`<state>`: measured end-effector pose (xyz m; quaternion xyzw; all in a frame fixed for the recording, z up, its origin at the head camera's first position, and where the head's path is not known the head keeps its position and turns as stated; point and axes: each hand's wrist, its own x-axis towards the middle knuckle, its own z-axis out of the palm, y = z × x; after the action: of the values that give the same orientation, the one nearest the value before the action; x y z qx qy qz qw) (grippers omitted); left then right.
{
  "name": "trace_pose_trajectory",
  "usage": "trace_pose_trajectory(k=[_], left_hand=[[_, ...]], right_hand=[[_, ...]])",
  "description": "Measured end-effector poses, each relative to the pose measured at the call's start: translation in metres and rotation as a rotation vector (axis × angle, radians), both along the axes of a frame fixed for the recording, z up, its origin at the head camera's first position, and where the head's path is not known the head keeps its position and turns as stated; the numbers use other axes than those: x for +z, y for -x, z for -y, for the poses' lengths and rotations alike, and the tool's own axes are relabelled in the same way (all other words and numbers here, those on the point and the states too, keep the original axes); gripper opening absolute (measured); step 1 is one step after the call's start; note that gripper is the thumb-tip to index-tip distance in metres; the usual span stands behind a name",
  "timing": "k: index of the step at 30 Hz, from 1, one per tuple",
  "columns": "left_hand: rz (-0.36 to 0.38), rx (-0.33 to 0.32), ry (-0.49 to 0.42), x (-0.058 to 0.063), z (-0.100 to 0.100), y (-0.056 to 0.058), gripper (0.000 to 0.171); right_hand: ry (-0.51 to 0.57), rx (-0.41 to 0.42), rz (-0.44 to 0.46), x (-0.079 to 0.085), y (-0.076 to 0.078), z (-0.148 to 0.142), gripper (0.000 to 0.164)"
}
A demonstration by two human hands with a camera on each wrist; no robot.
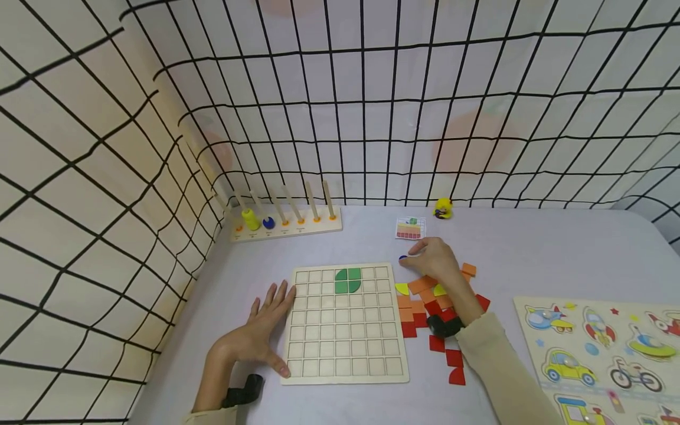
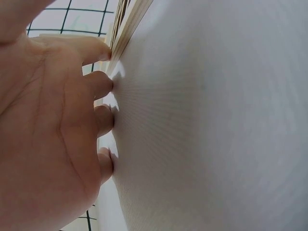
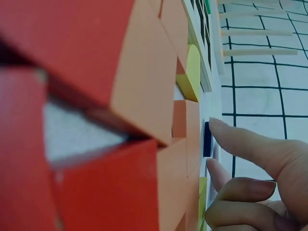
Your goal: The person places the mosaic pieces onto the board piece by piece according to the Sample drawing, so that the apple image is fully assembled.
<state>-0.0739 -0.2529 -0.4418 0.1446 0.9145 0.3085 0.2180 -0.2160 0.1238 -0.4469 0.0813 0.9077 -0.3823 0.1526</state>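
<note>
My left hand (image 1: 255, 339) lies spread along the left side of a pale wooden grid board (image 1: 340, 348), its fingertips and thumb right at the edge. In the left wrist view, the palm and bent fingertips stand on the cloth beside the board's side. Four green pieces (image 1: 347, 281), some with rounded corners, sit in cells near the board's top. Beyond the board's upper right corner, my right hand (image 1: 435, 260) pinches a small dark blue piece (image 3: 208, 139) between thumb and index finger, low over the table. Its other fingers are curled in.
Loose red pieces (image 1: 437, 343), orange pieces (image 1: 422, 284) and yellow pieces (image 1: 402, 288) lie right of the board. A small pattern card (image 1: 410, 228) and a yellow toy (image 1: 443, 208) are behind. A peg stand (image 1: 313, 227) stands back left, a vehicle puzzle board (image 1: 595, 342) right. Black wire mesh (image 1: 363, 100) encloses the table.
</note>
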Motion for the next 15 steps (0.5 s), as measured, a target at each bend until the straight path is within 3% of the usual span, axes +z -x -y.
trace_pose_trajectory(k=[10, 15], left_hand=[[-0.015, -0.004, 0.003, 0.0008, 0.0, -0.0002, 0.157], [-0.015, -0.003, 0.008, 0.0012, -0.0001, -0.0005, 0.157]], right_hand=[[0.046, 0.018, -0.035, -0.0009, -0.001, 0.0039, 0.02], [0.072, 0.036, -0.035, -0.0021, 0.0006, 0.0021, 0.02]])
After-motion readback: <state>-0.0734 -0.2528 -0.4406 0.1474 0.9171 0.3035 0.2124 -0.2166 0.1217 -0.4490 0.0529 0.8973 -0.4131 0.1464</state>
